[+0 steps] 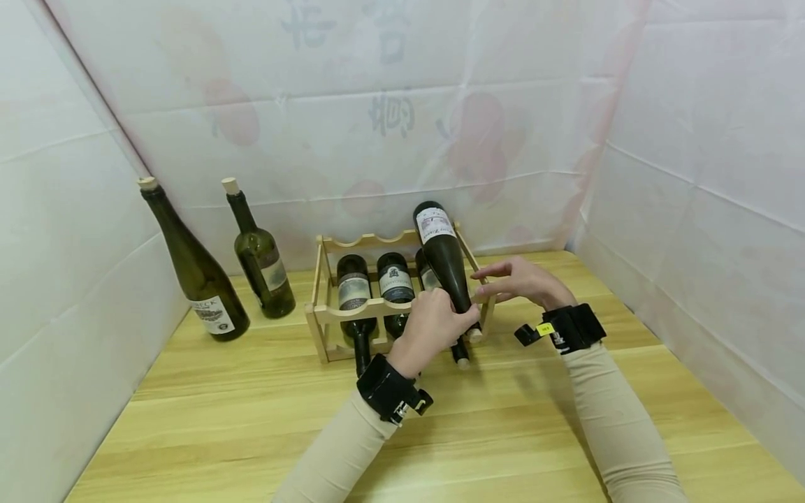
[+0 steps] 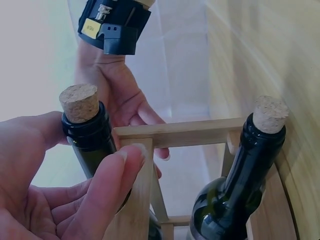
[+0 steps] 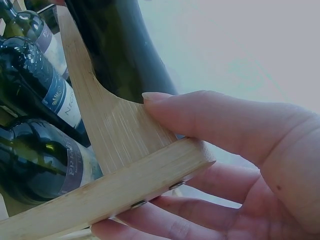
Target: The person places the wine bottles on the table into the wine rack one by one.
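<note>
A dark green wine bottle [image 1: 440, 244] with a white label lies tilted across the top tier of a wooden wine rack [image 1: 325, 312], base up at the back and neck toward the front. My left hand [image 1: 434, 325] holds its neck just below the cork [image 2: 80, 102], thumb on one side and fingertips on the other. At the rack's right end, my right hand [image 1: 525, 283] grips the wood; its thumb [image 3: 200, 112] meets the bottle's side and its fingers lie beneath the bar. Lower down, several more bottles rest in the rack, including one with a blue label [image 1: 396, 281].
Two corked bottles stand upright left of the rack: a tall one [image 1: 201, 279] and a shorter one [image 1: 260, 262]. The wood-grain table [image 1: 478, 433] is bounded by white fabric walls [image 1: 704, 175] at the back and sides.
</note>
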Motion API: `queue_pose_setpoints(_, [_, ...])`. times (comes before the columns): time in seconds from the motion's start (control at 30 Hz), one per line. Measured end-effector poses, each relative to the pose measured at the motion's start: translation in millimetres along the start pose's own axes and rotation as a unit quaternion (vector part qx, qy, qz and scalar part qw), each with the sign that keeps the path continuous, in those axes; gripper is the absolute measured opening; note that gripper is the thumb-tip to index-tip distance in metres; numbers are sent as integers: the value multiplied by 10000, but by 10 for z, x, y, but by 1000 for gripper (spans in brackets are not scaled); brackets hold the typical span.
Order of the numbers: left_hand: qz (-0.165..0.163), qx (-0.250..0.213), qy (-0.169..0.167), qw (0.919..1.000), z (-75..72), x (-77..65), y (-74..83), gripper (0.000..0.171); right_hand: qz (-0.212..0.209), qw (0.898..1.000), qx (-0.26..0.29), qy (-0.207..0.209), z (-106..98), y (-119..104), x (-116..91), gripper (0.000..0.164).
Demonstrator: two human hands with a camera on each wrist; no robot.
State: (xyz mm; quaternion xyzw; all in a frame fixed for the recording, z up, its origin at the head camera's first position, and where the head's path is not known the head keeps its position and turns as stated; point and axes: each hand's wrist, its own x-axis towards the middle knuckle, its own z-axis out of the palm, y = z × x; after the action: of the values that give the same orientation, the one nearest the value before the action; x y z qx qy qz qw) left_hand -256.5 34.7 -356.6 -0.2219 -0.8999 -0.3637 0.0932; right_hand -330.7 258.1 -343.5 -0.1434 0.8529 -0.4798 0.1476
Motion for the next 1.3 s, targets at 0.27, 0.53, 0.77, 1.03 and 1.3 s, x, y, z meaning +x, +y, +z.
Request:
queue_pose_setpoints(0.27, [80, 195, -218, 9995, -62, -9, -5, 51, 26, 10000, -12, -14, 13, -30, -6, 60])
queue_pose_setpoints(0.53, [221, 426, -310, 9984, -107, -36, 17, 57, -7, 10000, -60, 24, 6, -38, -6, 62])
queue_pose_setpoints(0.77, [218, 613, -306, 9974, -360, -126, 62, 54, 53, 10000, 9, -28, -2, -48, -1, 67])
queue_pose_setpoints(1.03, [466, 856, -487, 9940, -889, -192, 131, 32, 64, 10000, 11, -13, -9, -77, -14, 71])
queue_pose_setpoints(1.3, [567, 1132, 68, 9919, -1323, -257, 37, 22, 118, 9999, 88, -49, -23, -55, -5, 67])
